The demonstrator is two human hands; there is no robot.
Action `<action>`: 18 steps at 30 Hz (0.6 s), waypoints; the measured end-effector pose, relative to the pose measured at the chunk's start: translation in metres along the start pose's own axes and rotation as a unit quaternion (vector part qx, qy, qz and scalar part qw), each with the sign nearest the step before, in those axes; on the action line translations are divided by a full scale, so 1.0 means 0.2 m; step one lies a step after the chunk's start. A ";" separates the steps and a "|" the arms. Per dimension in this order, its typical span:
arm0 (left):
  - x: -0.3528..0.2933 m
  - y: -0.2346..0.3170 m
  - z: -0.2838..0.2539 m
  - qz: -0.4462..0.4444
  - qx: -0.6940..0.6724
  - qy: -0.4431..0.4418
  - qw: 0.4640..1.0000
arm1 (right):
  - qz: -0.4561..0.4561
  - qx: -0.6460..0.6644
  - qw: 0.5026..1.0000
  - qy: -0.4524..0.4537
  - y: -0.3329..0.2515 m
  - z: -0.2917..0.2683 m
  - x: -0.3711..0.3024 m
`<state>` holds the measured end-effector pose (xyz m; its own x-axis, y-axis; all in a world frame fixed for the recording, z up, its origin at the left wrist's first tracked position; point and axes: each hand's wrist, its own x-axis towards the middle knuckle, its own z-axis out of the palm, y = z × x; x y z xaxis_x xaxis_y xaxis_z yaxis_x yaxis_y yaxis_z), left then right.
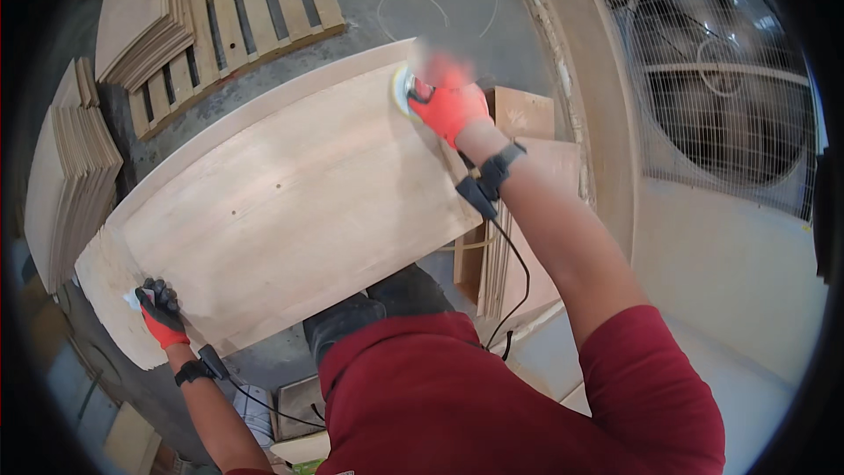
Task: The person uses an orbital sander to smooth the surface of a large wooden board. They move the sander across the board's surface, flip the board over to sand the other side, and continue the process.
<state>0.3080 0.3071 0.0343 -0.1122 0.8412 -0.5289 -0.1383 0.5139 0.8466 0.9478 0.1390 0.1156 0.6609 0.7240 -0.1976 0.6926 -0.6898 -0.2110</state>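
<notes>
A broad pale plywood panel (299, 211) lies in front of me. At its far right corner my right hand (457, 105), in a red and black glove, is closed around a round power sander (403, 91). The sander's light disc rests at the panel's edge, and the rest of it is partly hidden and blurred. My left hand (163, 312), gloved alike, is at the panel's near left end. Its dark fingers are curled on a small whitish piece (134, 298), too small to name. Both wrists wear black straps with cables.
At the far left, plywood sheets (141, 18) are stacked by a slatted wooden pallet (251, 0). Another plywood stack (75, 176) stands at the left. More boards (536, 211) lean at the right, under my arm. A large caged fan (721, 70) is set in the right wall.
</notes>
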 end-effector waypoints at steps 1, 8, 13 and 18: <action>0.02 -0.01 -0.04 -0.001 -0.003 -0.006 1.000 | 0.007 0.010 1.000 -0.012 0.04 0.01 -0.09; 0.05 -0.02 -0.08 -0.015 -0.006 -0.081 0.997 | 0.095 0.060 0.992 -0.052 0.34 0.06 -0.73; 0.03 -0.03 -0.09 -0.018 -0.006 -0.098 0.995 | 0.112 0.062 0.992 -0.022 0.37 0.18 -1.12; 0.19 -0.13 -0.19 -0.021 -0.106 -0.244 0.964 | 0.025 0.049 0.996 -0.069 -0.08 0.31 -1.32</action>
<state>0.2703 0.3190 -0.0088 0.3665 0.8263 -0.4276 -0.3363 0.5462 0.7672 0.7436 -0.0417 0.1109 0.6431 0.6868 -0.3387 0.6235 -0.7264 -0.2890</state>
